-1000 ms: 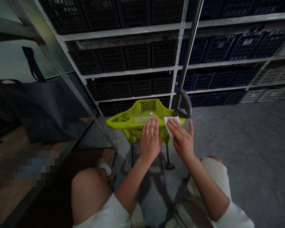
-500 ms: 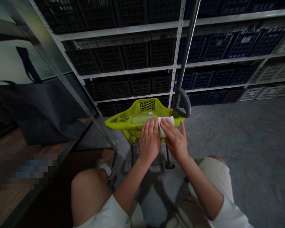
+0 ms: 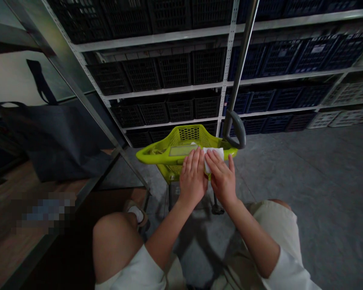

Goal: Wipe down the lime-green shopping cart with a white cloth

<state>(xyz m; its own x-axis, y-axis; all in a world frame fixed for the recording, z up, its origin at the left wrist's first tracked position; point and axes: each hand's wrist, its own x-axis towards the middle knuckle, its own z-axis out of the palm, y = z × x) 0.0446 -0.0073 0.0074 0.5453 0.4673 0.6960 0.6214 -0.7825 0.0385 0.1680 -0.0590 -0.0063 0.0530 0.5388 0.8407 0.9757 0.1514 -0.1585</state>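
A lime-green shopping basket [image 3: 157, 152] on a wheeled stand sits on the floor in front of me. My left hand [image 3: 193, 177] lies flat on its near rim, fingers stretched out and together. My right hand [image 3: 222, 177] presses a white cloth [image 3: 214, 154] against the rim right beside the left hand, fingers extended over it. A grey handle [image 3: 236, 131] on a metal pole rises from the basket's right side. My bare knees show below.
Metal shelving [image 3: 175, 90] with rows of dark plastic crates fills the wall behind the basket. A slanted metal shelf post [image 3: 87, 108] and a dark bag [image 3: 54, 137] on a wooden shelf are at left. Grey concrete floor [image 3: 314, 181] spreads to the right.
My right hand has slid the white cloth leftward along the rim until it sits against the left hand. The left hand has stayed in place.
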